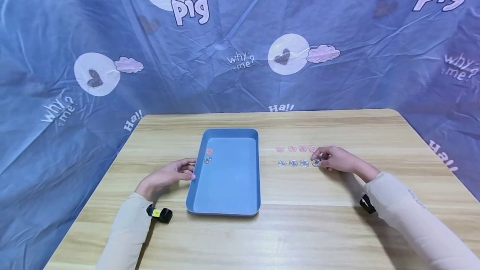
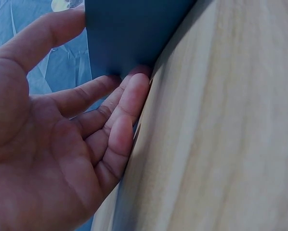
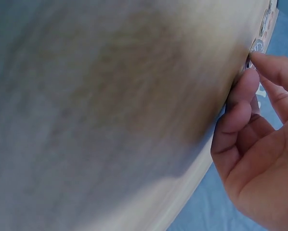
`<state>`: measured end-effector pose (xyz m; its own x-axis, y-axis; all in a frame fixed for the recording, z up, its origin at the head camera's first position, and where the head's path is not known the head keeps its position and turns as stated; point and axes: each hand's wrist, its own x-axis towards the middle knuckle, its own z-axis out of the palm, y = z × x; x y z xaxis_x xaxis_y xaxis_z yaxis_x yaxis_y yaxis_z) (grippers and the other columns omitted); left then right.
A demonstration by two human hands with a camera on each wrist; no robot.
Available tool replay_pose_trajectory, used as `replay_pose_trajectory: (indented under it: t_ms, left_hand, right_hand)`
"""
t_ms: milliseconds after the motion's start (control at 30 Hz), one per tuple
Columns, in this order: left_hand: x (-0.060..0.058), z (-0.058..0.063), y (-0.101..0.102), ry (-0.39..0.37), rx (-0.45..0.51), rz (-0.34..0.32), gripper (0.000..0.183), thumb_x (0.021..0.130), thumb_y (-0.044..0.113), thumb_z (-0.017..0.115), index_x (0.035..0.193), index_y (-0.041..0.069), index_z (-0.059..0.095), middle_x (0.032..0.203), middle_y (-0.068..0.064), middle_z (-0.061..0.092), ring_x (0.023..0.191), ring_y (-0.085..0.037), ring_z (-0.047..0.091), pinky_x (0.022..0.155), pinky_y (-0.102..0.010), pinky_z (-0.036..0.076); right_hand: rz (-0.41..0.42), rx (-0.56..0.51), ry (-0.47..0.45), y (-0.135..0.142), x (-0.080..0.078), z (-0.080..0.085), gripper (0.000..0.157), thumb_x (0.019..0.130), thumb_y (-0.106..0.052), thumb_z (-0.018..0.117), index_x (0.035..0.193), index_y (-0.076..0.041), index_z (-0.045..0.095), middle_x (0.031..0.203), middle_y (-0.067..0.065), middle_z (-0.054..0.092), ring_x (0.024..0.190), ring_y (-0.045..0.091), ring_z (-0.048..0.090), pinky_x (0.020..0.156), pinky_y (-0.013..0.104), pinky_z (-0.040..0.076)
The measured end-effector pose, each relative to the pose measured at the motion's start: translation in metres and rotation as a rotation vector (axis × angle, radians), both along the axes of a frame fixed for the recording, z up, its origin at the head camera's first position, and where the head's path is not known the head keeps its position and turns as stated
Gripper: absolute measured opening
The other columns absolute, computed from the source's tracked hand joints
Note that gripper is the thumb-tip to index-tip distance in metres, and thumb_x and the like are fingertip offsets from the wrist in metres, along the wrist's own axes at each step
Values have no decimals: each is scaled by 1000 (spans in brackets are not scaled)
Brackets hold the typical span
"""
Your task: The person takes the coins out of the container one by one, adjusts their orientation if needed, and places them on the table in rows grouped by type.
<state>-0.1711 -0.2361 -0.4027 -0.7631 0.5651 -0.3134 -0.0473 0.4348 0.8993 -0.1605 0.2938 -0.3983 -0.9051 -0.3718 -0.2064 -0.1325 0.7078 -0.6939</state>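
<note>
A blue rectangular tray (image 1: 232,178) lies on the table, with one pinkish coin (image 1: 209,151) and one silver coin (image 1: 208,160) inside at its left. At its left wall is my left hand (image 1: 173,175), thumb at the rim and fingers against the outside. The left wrist view shows those fingers (image 2: 129,98) low on the tray wall (image 2: 129,38). My right hand (image 1: 335,159) pinches a silver coin (image 1: 316,163) at the right end of a row of silver coins (image 1: 293,163). Behind runs a row of pinkish coins (image 1: 292,148), its last one beside my fingers.
The wooden table (image 1: 300,236) reaches back to a blue printed cloth (image 1: 232,82) that hangs behind and at the sides. Dark wrist devices with straps sit on both sleeves, the left one (image 1: 161,214) partly yellow. The coin rows lie right of the tray.
</note>
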Motion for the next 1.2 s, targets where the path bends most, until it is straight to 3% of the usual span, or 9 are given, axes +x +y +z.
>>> replay_pose_trajectory:
  t_ms: [267, 533, 833, 1033, 1200]
  left_hand:
    - [-2, -1, -1, 15, 11, -15, 76, 91, 18, 65, 147, -10, 23, 129, -27, 51, 107, -13, 56, 91, -17, 48]
    - [-2, 0, -2, 22, 10, -13, 74, 92, 17, 64, 147, -10, 24, 131, -28, 51, 109, -15, 55, 92, -17, 48]
    - [2, -3, 1, 55, -27, -14, 72, 93, 21, 63, 148, -8, 25, 133, -25, 51, 114, -20, 54, 95, -19, 46]
    - [6, -1, -1, 86, -55, -1, 73, 94, 23, 62, 148, -8, 24, 136, -25, 49, 119, -26, 53, 97, -20, 45]
    - [11, 0, 0, 90, -37, -17, 75, 94, 21, 62, 149, -9, 21, 140, -28, 45, 112, -18, 52, 91, -15, 45]
  right_hand:
    - [29, -32, -20, 3, 0, 1, 28, 89, 0, 57, 115, 6, 60, 74, 2, 52, 61, 10, 51, 56, 23, 44]
    - [-32, -142, -162, 1, 3, 14, 38, 93, -3, 52, 128, 10, 47, 85, 8, 59, 67, 11, 53, 56, 23, 45]
    - [-114, -216, -97, -16, 5, 44, 48, 95, -9, 52, 137, 11, 39, 109, 24, 64, 82, 16, 64, 72, 30, 55]
    - [-159, -395, -149, -47, 4, 66, 55, 97, -14, 51, 144, 7, 31, 111, 11, 64, 83, 10, 64, 72, 25, 54]
    - [-172, -551, -224, -76, 0, 86, 54, 99, -14, 47, 146, 3, 26, 107, 1, 60, 80, 6, 63, 69, 19, 52]
